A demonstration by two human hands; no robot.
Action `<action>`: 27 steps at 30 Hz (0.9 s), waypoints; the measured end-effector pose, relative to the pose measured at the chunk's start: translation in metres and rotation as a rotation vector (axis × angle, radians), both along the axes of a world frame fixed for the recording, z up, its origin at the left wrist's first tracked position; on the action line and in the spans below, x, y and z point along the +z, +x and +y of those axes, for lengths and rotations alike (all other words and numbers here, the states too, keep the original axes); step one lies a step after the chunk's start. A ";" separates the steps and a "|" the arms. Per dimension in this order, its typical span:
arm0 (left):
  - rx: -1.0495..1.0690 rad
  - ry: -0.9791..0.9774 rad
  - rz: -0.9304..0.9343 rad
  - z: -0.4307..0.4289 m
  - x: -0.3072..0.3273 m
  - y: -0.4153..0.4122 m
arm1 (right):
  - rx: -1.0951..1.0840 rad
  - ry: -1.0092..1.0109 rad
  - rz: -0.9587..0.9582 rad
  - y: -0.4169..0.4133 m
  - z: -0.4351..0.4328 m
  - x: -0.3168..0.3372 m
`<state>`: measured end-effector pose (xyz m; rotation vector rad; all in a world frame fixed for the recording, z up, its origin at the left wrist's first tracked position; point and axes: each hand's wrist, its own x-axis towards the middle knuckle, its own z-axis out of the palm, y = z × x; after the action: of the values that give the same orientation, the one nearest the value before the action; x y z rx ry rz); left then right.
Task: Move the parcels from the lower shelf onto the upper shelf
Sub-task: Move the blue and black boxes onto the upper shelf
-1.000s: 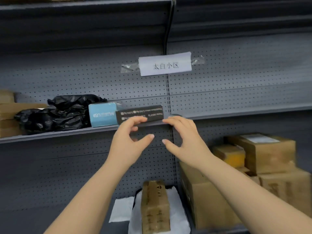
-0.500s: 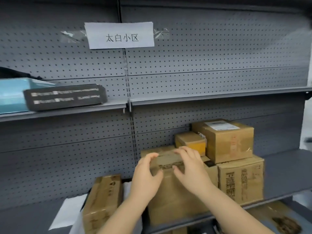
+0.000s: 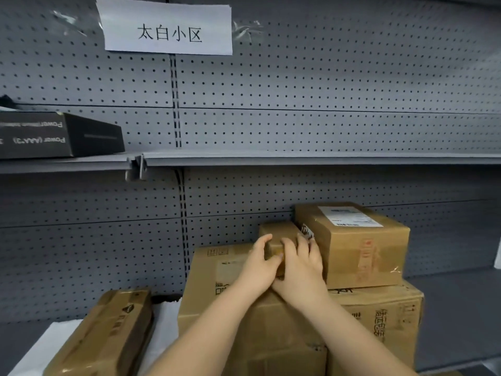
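Parcels wait down low, and my left hand (image 3: 257, 270) and right hand (image 3: 301, 270) have dropped from the upper shelf (image 3: 298, 160) to squeeze the little brown box (image 3: 276, 234) together.

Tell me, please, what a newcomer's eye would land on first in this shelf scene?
Probably both hands, the left hand and right hand, closing around a small cardboard box atop the stacked parcels on the lower shelf. Next, the white paper sign taped to the pegboard above, and the black box on the upper shelf at left.
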<state>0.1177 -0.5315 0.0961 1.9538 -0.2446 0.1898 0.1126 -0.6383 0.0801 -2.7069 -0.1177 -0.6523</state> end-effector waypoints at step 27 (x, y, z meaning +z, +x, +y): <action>0.148 0.011 -0.371 0.086 0.005 -0.082 | 0.412 0.591 -0.173 -0.072 0.039 0.009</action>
<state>0.0357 -0.4460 0.1008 1.9385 -0.3435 0.6516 0.0411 -0.5997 0.0886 -1.9793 -0.4373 -0.6624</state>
